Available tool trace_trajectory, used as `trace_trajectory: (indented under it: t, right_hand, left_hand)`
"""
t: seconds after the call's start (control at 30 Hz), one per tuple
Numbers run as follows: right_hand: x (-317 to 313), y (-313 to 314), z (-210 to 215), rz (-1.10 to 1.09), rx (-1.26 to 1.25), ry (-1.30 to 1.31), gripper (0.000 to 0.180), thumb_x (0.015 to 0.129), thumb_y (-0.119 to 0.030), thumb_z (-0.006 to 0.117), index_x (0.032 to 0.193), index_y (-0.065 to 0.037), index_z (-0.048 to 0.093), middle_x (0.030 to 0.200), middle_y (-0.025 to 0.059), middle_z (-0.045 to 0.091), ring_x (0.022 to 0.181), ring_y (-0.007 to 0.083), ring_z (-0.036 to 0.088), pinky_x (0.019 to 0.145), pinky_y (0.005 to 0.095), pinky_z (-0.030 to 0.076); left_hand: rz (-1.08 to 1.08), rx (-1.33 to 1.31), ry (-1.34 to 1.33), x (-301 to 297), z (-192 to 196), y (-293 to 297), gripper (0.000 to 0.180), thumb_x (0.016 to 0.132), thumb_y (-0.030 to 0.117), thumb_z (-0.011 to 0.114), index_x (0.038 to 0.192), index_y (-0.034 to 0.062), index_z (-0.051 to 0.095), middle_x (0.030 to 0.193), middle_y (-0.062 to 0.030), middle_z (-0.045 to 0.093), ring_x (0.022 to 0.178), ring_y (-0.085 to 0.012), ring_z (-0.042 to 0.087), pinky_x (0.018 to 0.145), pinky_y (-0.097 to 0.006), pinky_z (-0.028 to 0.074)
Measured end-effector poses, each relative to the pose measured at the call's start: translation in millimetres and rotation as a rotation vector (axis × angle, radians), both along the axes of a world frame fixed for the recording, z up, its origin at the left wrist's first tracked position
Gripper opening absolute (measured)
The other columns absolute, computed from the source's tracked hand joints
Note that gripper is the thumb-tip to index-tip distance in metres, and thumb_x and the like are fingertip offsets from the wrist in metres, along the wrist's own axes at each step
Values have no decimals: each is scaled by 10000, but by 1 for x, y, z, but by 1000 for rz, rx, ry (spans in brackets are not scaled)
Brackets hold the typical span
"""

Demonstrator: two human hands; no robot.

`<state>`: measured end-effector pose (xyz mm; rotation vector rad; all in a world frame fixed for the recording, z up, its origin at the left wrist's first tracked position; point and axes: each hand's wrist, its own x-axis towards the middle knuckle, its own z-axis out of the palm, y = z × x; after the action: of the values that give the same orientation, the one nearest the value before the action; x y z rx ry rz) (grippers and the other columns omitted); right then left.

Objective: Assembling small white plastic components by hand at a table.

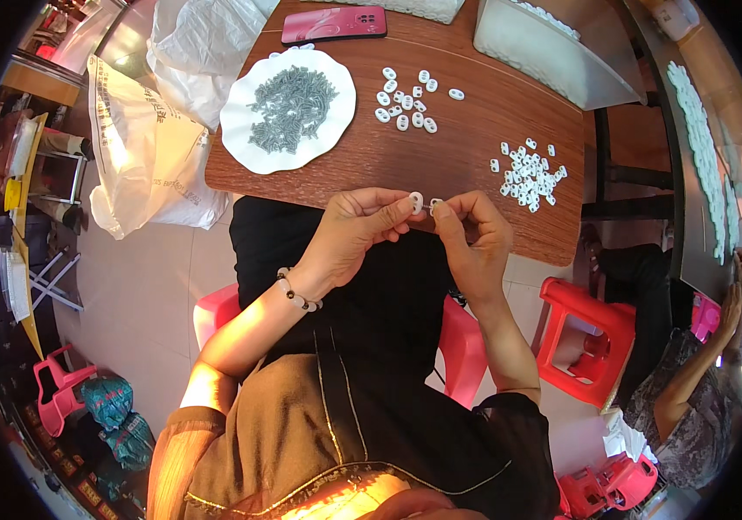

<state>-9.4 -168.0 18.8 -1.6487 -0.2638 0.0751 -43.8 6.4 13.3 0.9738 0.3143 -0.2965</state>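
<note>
Just over the near edge of the brown table [362, 165], my left hand [355, 227] pinches a small white oval plastic piece [416, 202] with holes in it. Close beside it, my right hand [473, 232] holds a second small white piece [435, 204] between thumb and finger. The two pieces almost meet; whether they touch I cannot tell. To the left lies a white scallop-edged plate [241, 149] with a heap of small grey metal pins or springs [291, 106]. Loose white oval pieces [403, 123] are scattered mid-table, and a pile of smaller white pieces [530, 177] is at the right.
A pink phone [334, 23] lies at the table's far edge. A white bin [553, 54] stands at the far right. Plastic sacks [150, 143] sit left of the table. Red stools [586, 345] stand around, and another person's arm [700, 373] shows at right.
</note>
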Motion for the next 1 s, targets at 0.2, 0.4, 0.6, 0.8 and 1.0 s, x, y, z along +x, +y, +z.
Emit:
trace_trajectory:
  t: [0.2, 0.4, 0.6, 0.8, 1.0]
  right_hand:
    - [-1, 3, -4, 12, 10, -13, 141, 894, -102, 664, 817, -2, 602, 701, 11, 645, 624, 25, 548, 541, 190, 422]
    - [0, -1, -5, 132, 86, 117, 116, 886, -95, 680, 844, -16, 607, 740, -13, 636, 684, 27, 569, 610, 182, 449]
    - [4, -7, 3, 309, 268, 216, 333, 895, -147, 692, 1177, 8, 605, 1025, 37, 585, 866, 77, 588, 755, 201, 469]
    - [11, -16, 2, 514, 148, 51, 423, 907, -239, 667, 1265, -23, 605, 1091, 65, 562, 984, 138, 562, 858, 256, 449]
    - [8, -15, 1, 492, 164, 0, 436, 894, -298, 679, 1186, 24, 642, 1095, 109, 577, 982, 159, 547, 851, 275, 436]
  left_hand:
    - [11, 39, -29, -1, 1, -4, 251, 897, 196, 693, 1047, -5, 689, 915, -63, 712, 753, -76, 614, 673, -196, 481]
    - [4, 119, -91, -1, 2, -1, 249, 888, 188, 704, 1041, -9, 702, 900, -68, 713, 727, -80, 616, 657, -201, 477]
    - [-113, 132, -117, 2, 13, 8, 244, 872, 206, 724, 995, -4, 722, 852, -61, 711, 715, -71, 600, 640, -205, 474]
    - [-229, 124, -144, 4, 19, 13, 234, 858, 211, 740, 965, 3, 730, 816, -54, 705, 688, -71, 593, 614, -211, 466]
    - [-256, 54, -134, 3, 21, 14, 235, 865, 213, 733, 943, -9, 726, 798, -58, 700, 681, -77, 591, 614, -208, 465]
